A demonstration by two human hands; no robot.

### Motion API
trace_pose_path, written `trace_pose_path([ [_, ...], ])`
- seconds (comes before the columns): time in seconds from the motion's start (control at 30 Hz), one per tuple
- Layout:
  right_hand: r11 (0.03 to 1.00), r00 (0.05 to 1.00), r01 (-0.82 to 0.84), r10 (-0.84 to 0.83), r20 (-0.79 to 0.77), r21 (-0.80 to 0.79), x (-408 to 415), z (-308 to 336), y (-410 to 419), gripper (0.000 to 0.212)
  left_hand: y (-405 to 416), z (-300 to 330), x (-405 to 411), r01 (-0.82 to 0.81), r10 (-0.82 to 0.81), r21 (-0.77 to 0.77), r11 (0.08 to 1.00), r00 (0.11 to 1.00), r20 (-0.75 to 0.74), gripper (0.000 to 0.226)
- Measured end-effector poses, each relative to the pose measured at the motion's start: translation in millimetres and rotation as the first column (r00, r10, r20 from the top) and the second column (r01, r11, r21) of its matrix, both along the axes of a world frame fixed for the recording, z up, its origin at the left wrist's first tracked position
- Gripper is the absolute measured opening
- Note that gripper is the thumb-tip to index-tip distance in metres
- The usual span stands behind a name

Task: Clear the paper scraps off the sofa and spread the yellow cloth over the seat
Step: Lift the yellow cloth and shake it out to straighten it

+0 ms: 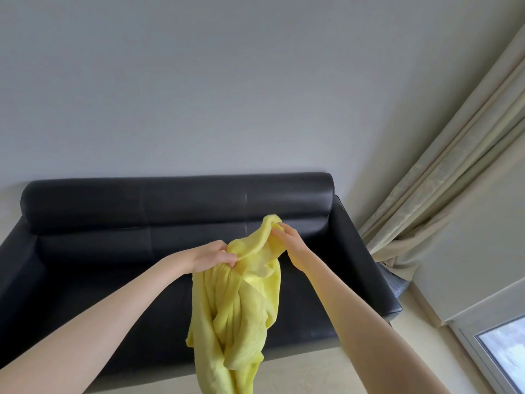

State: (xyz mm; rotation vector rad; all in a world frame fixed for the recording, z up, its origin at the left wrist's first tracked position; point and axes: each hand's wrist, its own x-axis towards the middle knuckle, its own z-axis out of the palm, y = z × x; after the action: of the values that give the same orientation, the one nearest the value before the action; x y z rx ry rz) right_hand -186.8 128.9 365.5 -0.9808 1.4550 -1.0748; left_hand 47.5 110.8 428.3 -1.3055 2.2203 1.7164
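Yellow cloth (235,308) hangs bunched above the black sofa (113,268), long axis vertical, its gathered top far and its tail near. The left hand (213,255) grips a fistful at the top; the right hand (287,237) pinches an edge beside it. No scraps show, so spreading seems underway; next, find corners and draw them apart

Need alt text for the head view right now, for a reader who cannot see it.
Both hands hold a bunched yellow cloth up in front of a black sofa: the left hand grips its top and the right hand pinches a raised fold. The cloth hangs in loose folds, not yet spread; no paper scraps show on the visible seat.
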Motion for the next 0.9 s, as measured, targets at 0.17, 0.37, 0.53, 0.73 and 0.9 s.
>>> trace_pose_path([
  [0.17,0.995,0.999,-0.051,0.052,0.011,-0.084,3,9,-6,0.027,5,1,-2,0.061,-0.058,-0.024,0.998,0.991,0.117,0.029],
  [0.37,0.998,0.969,0.054,-0.061,0.238,0.037,6,24,-18,0.027,-2,0,13,0.021,-0.014,-0.056,0.998,0.992,0.127,0.027],
  [0.53,0.972,0.869,-0.001,0.118,-0.48,0.237,16,12,-25,0.037,-1,-3,19,0.005,0.003,-0.102,0.995,0.997,0.08,0.031],
  [0.73,0.916,0.967,0.22,-0.161,-0.196,0.335,-1,17,-24,0.047,-2,-13,26,0.032,-0.008,-0.155,0.987,0.988,0.156,0.036],
  [0.9,0.816,0.985,-0.158,0.094,0.142,0.556,-34,33,-22,0.061,1,-19,34,0.05,-0.015,-0.218,0.975,0.987,0.162,0.034],
])
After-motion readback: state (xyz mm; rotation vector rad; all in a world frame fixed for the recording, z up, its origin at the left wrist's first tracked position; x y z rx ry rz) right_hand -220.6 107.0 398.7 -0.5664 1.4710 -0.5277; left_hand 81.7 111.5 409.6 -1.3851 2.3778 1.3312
